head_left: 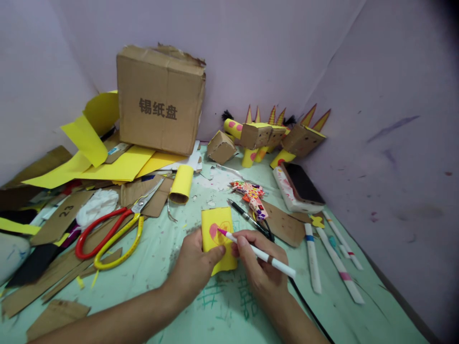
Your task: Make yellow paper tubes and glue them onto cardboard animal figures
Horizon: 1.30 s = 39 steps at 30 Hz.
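Observation:
A yellow paper-covered tube (227,262), flattened in shape, is gripped along its left side by my left hand (198,258), with the thumb across its front. Drawn on it are an orange outlined shape and a pink filled patch. Between the fingers of my right hand (263,263) is a white marker (274,263) with a pink tip. That tip touches the pink patch. Just beyond lie a black pen (242,210) and a hot glue gun (253,193) covered in a floral pattern. Another yellow tube (182,179) rests behind my left hand.
Scissors (138,210) with red and yellow handles lie left among cardboard scraps and yellow paper (120,165). A cardboard box (161,100) stands behind. Yellow tube animals with box heads (303,139) are at the back right. Several markers (340,265) and a phone (303,184) sit right.

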### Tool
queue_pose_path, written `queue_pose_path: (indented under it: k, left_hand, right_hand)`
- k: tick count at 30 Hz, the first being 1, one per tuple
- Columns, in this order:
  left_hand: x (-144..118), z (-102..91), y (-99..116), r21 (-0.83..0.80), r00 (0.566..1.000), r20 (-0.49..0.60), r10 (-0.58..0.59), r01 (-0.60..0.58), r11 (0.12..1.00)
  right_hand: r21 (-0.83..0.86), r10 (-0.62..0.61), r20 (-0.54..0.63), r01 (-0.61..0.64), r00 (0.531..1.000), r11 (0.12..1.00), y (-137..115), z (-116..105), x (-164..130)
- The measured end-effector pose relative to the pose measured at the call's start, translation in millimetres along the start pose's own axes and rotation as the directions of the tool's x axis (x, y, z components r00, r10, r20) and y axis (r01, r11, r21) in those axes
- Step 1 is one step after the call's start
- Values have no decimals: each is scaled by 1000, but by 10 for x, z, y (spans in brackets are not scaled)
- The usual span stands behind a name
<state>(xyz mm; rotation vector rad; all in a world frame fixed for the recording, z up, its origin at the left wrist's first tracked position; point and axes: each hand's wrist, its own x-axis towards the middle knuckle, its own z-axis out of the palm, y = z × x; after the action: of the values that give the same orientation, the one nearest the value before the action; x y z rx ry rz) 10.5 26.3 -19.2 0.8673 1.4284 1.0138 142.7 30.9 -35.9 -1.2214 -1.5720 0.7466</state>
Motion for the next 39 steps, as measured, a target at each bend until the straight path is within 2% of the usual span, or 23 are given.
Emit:
queue_pose_path:
  k: [11,17,21,39]
  left_hand:
    - [11,11,-32,-12,1000,4,-9,9,1000]
    - [14,1,-44,-14,1000,11,0,0,1000]
    - [21,2,-40,-24,1000,12,-10,11,1000]
    - [18,-7,-47,-24,999,49,-10,11,1000]
  right_hand:
    - [53,64,-33,-62,997,997,-35,19,0]
    - [-9,33,-41,-33,999,999,0,-3,4]
    - [-24,55,-46,-56,997,998,37,-11,0]
    - [6,60,-84,-60,995,998,44,-13,-2]
